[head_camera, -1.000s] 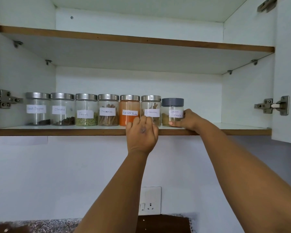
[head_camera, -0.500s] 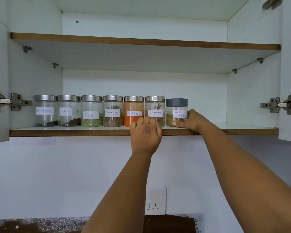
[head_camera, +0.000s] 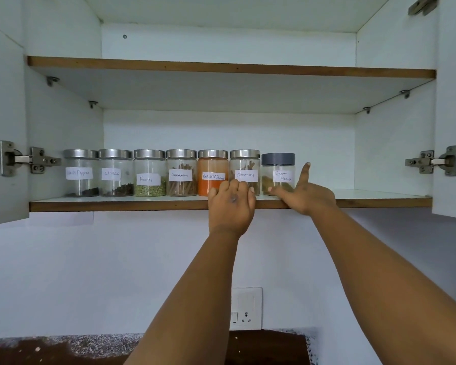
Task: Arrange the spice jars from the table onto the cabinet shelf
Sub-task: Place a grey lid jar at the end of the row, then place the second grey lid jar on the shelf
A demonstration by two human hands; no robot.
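Half a second ago the right hand (head_camera: 307, 196) was wrapped around the lower part of the grey-lidded jar (head_camera: 278, 173); now it has let go and opened, with one finger pointing up beside the jar's right side and the thumb stretched left across the jar's base. Whether the thumb touches the glass cannot be told. The left hand (head_camera: 232, 204) has stayed where it was, at the shelf edge in the middle of the frame. The camera view has shifted a little, so the whole row sits slightly further right than before.

The left hand reaches up with its back to the camera, fingers together and bent at the tips against the lower fronts of the orange powder jar (head_camera: 212, 172) and the cinnamon jar (head_camera: 244, 172) next to it. It is not closed round either one. The two hands are apart, each forearm rising from the bottom of the frame.

All seven jars stand upright in a close row on the lower shelf (head_camera: 116, 205) of the open cabinet, running from centre left to just right of centre: black pepper jar (head_camera: 81, 173), cloves jar (head_camera: 115, 173), fennel jar (head_camera: 149, 173), a second jar of cinnamon sticks (head_camera: 181, 173), then the orange one, the cinnamon one and the grey-lidded one at the right end. The upper shelf (head_camera: 232, 68) crosses the top of the frame. A wall socket (head_camera: 246, 308) sits at lower centre.
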